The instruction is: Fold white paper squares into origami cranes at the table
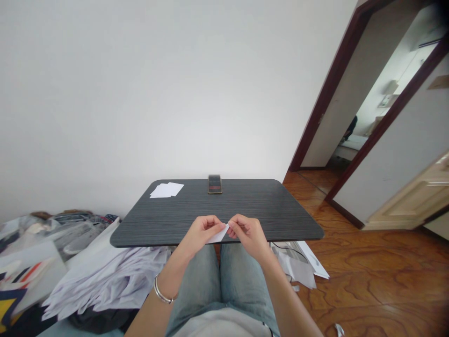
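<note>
A small folded piece of white paper is held between both my hands, just above the near edge of the dark wood-grain table. My left hand pinches its left part with curled fingers. My right hand pinches its right end, thumb and fingers pressed together. A silver bangle circles my left wrist. My knees in jeans show below the hands.
A few white paper sheets lie at the table's far left. A small dark device stands at the far edge. Crumpled white papers pile on the left floor, more paper on the right. An open doorway is at right.
</note>
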A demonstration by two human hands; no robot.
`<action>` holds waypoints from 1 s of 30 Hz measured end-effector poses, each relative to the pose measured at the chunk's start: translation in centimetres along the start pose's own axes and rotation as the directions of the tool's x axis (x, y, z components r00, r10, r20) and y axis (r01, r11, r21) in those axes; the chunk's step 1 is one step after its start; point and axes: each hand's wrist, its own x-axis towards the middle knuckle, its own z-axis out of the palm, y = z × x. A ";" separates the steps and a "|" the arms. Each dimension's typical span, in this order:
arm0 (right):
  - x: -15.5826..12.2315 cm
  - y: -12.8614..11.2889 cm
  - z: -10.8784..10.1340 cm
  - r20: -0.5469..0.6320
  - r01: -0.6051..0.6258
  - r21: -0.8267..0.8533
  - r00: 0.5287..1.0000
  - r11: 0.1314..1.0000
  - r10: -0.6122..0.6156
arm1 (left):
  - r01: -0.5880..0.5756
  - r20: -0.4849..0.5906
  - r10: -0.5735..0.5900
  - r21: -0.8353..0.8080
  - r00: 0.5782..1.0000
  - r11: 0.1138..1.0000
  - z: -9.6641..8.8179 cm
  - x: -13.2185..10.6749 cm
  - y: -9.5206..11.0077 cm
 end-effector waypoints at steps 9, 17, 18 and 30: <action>0.0 -0.3 -0.1 0.036 0.041 -0.140 0.999 0.989 -0.037 | 0.034 0.040 -0.036 0.034 0.999 0.999 0.0 0.1 0.0; 0.1 -0.2 0.1 0.038 0.023 -0.125 0.999 0.992 -0.018 | -0.023 0.046 0.021 0.043 0.999 0.999 -0.2 0.3 -0.5; 0.1 -0.1 0.1 0.037 0.019 -0.113 0.999 0.993 -0.015 | -0.027 0.049 0.025 0.040 0.998 0.999 -0.2 0.3 -0.5; 0.3 0.2 0.6 0.038 -0.057 0.143 0.998 0.988 0.052 | -0.075 -0.006 0.075 0.015 0.997 0.997 0.5 0.1 -0.2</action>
